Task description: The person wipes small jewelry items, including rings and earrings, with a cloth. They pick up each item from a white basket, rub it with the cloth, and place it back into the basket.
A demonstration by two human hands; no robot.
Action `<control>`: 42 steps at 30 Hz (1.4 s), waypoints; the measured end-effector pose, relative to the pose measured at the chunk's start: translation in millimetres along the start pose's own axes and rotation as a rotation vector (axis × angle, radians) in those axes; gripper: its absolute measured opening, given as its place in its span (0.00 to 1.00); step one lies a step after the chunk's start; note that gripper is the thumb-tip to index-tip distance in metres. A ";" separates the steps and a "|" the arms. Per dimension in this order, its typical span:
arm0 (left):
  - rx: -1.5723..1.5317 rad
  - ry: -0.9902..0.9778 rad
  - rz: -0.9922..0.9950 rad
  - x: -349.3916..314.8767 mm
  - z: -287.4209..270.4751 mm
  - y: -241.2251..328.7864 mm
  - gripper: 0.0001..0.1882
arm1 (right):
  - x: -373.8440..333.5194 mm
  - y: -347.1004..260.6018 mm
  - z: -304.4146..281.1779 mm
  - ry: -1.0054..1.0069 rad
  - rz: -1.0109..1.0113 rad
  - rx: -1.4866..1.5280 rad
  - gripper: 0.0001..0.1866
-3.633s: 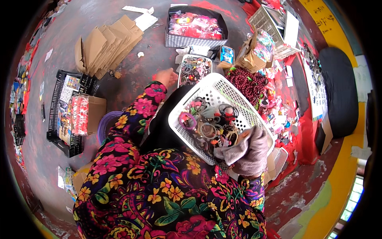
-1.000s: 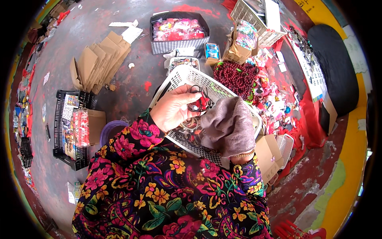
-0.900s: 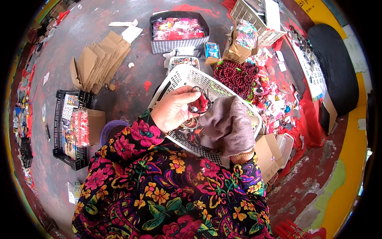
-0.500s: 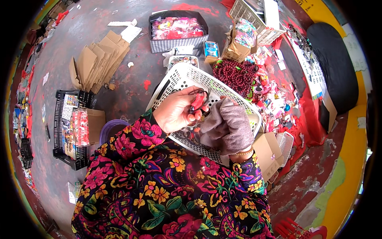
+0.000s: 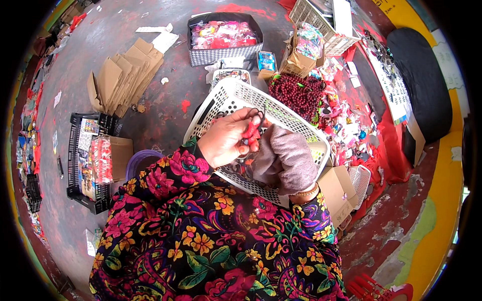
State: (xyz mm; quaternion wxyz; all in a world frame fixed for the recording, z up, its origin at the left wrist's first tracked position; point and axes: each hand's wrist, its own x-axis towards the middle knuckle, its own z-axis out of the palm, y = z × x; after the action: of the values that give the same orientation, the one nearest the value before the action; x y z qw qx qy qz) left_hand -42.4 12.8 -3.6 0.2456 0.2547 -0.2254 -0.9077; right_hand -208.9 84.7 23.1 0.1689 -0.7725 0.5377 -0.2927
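My left hand [image 5: 225, 138] is closed, with thumb and fingers pinching a small red piece with a thin black loop [image 5: 252, 128], apparently a hair tie. Brownish-mauve cloth [image 5: 283, 158] is bunched over my right hand, covering most of it, and its folds reach close to the red piece. Fingertips of that hand barely show past the cloth's far edge; a bracelet circles the wrist below. Under both hands is a white perforated plastic basket [image 5: 301, 118] with small dark and coloured items inside, largely hidden by my hands and the cloth.
Dark red bead strands [image 5: 297, 95] lie beyond the basket's right side, near scattered small goods. A patterned box [image 5: 226, 55] of bagged items stands ahead. Leftward are folded cardboard [image 5: 125, 78], a black crate [image 5: 75, 155] and a purple tub [image 5: 140, 163]. An open carton [image 5: 336, 193] sits at right.
My left hand has turned slightly, and the black loop now stands up above the red piece. The cloth-covered right hand has shifted a little, its far fingers less visible.
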 end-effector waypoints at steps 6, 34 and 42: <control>0.039 -0.009 0.034 -1.4 3.0 -17.9 0.08 | -7.5 12.0 15.1 0.033 -0.036 0.257 0.17; 0.079 -0.212 -0.036 -5.1 -9.3 -3.2 0.20 | -16.8 2.1 2.9 0.301 0.036 0.102 0.12; 0.030 -0.179 -0.068 0.9 -6.7 -11.1 0.14 | -19.0 14.1 19.6 0.257 0.751 1.341 0.10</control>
State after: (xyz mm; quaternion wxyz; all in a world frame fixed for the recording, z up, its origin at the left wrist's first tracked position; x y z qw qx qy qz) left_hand -42.9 19.0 -15.0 0.1895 0.1840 -0.2511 -0.9312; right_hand -211.5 96.1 -5.2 0.6241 -0.2315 0.4866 -0.5658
